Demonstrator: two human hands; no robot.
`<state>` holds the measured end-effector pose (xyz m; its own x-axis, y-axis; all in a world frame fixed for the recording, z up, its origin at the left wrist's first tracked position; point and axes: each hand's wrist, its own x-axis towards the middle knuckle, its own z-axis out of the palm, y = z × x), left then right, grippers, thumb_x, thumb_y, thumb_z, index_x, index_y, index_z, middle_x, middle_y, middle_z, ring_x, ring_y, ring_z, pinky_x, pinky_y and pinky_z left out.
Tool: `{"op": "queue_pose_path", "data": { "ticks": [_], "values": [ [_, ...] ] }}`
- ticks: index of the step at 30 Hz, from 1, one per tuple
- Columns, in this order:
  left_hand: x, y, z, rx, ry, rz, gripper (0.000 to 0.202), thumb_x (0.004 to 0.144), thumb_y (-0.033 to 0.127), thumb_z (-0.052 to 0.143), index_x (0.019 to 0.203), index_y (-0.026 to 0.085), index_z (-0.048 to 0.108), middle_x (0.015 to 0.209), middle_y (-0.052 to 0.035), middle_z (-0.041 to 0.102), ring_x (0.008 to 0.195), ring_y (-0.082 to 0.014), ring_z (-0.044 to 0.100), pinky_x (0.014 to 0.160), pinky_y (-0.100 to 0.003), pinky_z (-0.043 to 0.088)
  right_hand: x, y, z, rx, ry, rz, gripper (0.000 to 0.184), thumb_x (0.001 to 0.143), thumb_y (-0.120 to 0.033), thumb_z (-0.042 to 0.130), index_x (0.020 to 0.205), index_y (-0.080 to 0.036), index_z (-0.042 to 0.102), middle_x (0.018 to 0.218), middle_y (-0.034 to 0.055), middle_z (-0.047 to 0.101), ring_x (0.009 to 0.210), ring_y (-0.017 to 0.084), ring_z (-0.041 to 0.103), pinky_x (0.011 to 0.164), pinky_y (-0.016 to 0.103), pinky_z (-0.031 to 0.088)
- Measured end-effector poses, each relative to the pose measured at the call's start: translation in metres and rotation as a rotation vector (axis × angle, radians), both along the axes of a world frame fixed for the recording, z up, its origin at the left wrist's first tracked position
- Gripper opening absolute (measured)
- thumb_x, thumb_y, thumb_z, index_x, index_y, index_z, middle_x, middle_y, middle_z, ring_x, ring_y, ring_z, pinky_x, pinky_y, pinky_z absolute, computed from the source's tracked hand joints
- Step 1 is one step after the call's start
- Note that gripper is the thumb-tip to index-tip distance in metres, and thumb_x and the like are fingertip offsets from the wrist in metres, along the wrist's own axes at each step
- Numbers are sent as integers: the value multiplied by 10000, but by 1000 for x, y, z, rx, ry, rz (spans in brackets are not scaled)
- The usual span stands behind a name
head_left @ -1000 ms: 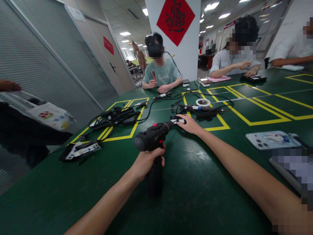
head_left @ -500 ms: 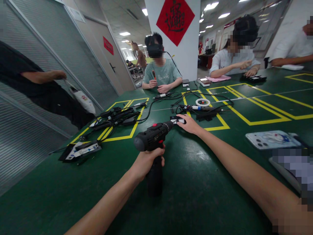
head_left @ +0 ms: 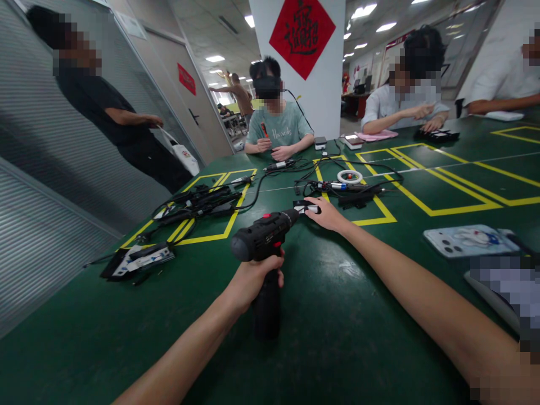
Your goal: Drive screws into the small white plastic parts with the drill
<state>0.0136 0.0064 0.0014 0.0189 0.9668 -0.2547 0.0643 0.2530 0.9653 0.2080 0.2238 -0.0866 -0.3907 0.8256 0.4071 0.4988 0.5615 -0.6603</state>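
Note:
My left hand (head_left: 255,277) is wrapped round the grip of a black cordless drill (head_left: 261,247) with a red switch on top. The drill's nose points away from me at a small black and white part (head_left: 304,207) on the green table (head_left: 320,332). My right hand (head_left: 325,214) reaches out and rests on that part, fingers curled over it and pinning it down. The drill tip meets the part just left of my fingers.
Black cables and parts (head_left: 198,203) lie in a yellow-taped box at left, a flat black and white piece (head_left: 137,260) nearer me. A white tape roll (head_left: 350,176) and tools sit beyond. A phone (head_left: 470,241) lies at right. Three people sit opposite; a person with a bag (head_left: 183,154) walks at left.
My hands and the drill have stayed put. The person at the left has walked further away along the wall, carrying the white bag.

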Motion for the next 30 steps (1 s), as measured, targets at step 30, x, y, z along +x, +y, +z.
{"op": "queue_pose_path", "data": {
  "ticks": [30],
  "values": [
    [1, 0, 0, 12, 11, 3, 205, 778, 284, 647, 934, 158, 607, 667, 7, 604, 532, -134, 563, 580, -273, 434, 0, 1, -2, 21, 4, -3, 500, 871, -354, 609, 1351, -219, 576, 1216, 101, 595, 1070, 223, 581, 1012, 379, 445]
  ]
}}
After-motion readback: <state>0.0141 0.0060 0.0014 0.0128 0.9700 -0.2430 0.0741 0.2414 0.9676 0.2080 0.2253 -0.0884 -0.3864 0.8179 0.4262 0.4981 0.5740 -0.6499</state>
